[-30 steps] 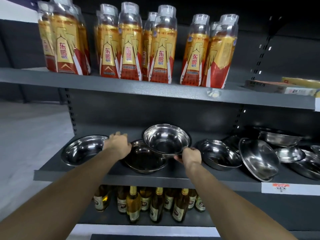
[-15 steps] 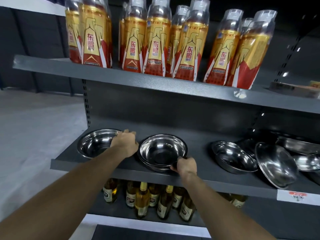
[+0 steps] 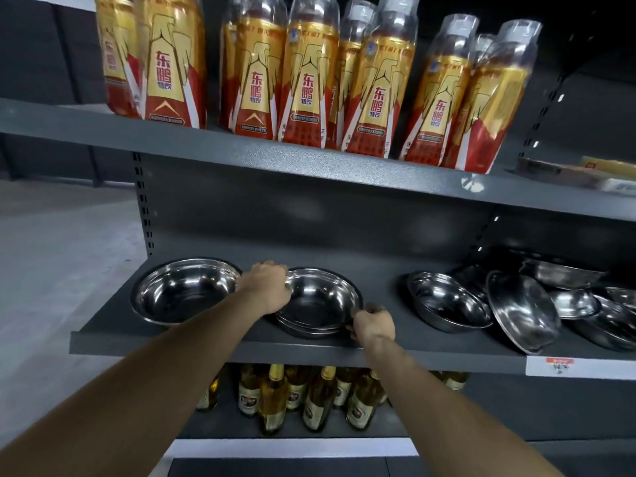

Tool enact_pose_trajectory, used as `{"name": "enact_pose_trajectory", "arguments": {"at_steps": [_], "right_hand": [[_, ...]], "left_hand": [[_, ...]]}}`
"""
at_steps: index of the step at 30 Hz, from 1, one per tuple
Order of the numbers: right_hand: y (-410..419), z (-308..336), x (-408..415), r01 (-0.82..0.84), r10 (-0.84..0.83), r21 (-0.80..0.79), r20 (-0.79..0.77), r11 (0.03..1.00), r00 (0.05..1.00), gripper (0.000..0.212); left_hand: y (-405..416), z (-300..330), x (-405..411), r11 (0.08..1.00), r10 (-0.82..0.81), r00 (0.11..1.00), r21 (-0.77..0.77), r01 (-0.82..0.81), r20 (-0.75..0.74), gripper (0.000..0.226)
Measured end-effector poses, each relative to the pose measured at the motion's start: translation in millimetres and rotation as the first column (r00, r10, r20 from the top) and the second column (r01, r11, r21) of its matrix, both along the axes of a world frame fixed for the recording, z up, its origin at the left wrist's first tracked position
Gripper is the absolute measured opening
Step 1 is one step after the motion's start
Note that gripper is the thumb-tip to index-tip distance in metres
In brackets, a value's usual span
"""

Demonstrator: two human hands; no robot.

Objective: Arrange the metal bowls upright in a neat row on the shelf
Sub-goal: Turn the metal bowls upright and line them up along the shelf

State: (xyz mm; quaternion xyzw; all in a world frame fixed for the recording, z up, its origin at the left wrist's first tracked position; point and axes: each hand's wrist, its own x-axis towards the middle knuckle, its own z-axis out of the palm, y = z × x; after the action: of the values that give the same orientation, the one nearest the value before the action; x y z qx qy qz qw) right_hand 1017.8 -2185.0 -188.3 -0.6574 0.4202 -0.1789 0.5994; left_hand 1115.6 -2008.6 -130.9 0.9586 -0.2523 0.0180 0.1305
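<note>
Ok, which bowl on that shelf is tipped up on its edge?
The tilted bowl right of the hands, leaning on the pile at the right end. The left bowl, the nested pair and its left neighbour sit upright.

Both your bare forearms reach forward and upward from the lower corners, converging toward the middle; your left hand (image 3: 266,287) lies back-up, wrist straight, its fingers curled over the far left rim of the stacked shiny steel bowls (image 3: 320,301); your right hand (image 3: 373,325) sits lower and nearer to you, knuckles up, fingers bent and pinching the near right rim of the same stack; the two hands are apart, one on either side; your fingertips are mostly hidden.
</note>
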Motion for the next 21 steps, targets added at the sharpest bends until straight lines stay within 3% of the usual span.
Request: {"name": "enact_pose_trajectory", "arguments": {"at_steps": [6, 10, 21], "right_hand": [[-25, -5, -20, 0.089, -0.089, 0.003, 0.016, 0.996, 0.996, 0.035], [-56, -11, -48, 0.152, -0.152, -0.012, -0.025, 0.988, 0.988, 0.010], [-154, -7, -118, 0.343, -0.342, 0.044, -0.031, 0.938, 0.939, 0.020]], "left_hand": [[-44, -1, -4, 0.991, -0.130, 0.992, -0.040, 0.130, 0.002, 0.035], [-82, -1, -19, 0.970, -0.233, 0.972, -0.074, 0.233, 0.001, 0.036], [-178, -15, -61, 0.949, -0.313, 0.948, 0.007, 0.314, -0.047, 0.041]]}}
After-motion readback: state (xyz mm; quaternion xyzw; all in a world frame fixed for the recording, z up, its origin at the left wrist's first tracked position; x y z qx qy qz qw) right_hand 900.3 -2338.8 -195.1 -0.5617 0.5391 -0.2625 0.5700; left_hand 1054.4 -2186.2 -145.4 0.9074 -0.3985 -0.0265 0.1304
